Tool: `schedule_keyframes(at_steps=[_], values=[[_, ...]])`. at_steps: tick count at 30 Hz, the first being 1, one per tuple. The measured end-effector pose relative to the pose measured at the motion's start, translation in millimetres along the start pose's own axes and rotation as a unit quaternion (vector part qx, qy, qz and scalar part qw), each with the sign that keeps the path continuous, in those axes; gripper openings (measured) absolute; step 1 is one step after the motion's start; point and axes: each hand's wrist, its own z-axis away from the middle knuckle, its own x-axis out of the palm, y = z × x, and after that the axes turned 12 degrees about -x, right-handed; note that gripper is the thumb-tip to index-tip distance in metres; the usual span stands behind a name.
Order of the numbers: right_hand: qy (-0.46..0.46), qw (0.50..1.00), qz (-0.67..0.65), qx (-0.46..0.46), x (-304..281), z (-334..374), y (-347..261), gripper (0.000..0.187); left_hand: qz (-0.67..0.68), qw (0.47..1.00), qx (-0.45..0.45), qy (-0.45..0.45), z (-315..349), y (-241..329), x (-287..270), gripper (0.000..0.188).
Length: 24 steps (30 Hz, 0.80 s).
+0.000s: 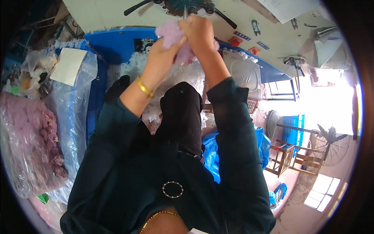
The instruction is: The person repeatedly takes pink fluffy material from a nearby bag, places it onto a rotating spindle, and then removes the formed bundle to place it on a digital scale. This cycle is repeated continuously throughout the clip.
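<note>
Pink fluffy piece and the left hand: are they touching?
Touching: the head view shows the left hand gripping the pink fluffy piece, with no gap between them.

Bright light glares at right. A pedestal fan and wooden chair stand near a pale wall with a window.

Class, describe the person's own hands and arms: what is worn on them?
The left hand and right hand are ungloved. A gold-coloured bangle circles the left wrist; none shows on the right. Plain, very dark green sleeves end partway along the forearms, the right cuff hanging loose.
</note>
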Motion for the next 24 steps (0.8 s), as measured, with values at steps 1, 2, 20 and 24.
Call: schedule_keyframes(at_steps=[1, 2, 20, 24], values=[[-0.008, 1.0, 0.002, -0.002, -1.9, 9.1, -1.7, 0.034, -0.003, 1.0, -0.022, -0.003, 8.4, -1.2, -3.0, 0.028], [-0.016, 1.0, 0.003, -0.005, -4.9, 17.0, -4.9, 0.034, 0.058, 0.995, -0.05, -0.057, 17.7, 1.1, -4.7, 0.03], [0.133, 0.922, -0.357, -0.077, 16.4, 37.7, 29.7, 0.01, -0.289, 0.925, 0.246, -0.002, -28.4, -19.6, -14.2, 0.037], [0.109, 0.964, -0.234, -0.064, 7.8, 30.2, 27.1, 0.006, -0.294, 0.928, 0.229, -0.01, -25.9, -17.5, -20.4, 0.036]])
